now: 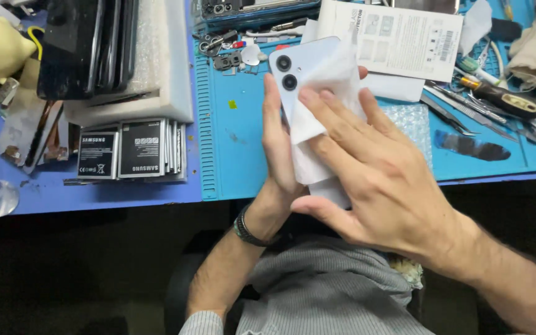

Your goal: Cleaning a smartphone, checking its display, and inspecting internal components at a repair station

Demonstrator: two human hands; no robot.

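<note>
The left hand (278,149) grips a pale blue phone (299,62) from behind; the right hand (367,167), fingers flat, presses a white wipe (330,80) against its back above the blue surface (243,142).

There are two hands: the left hand (278,162) and the right hand (373,180). Between them is one light blue phone (299,59) with two round camera lenses (283,62), and one white tissue (324,93). On the desk (125,189) two flat batteries (119,154) face up in front of a row. One wristwatch (243,229) is worn.
</note>
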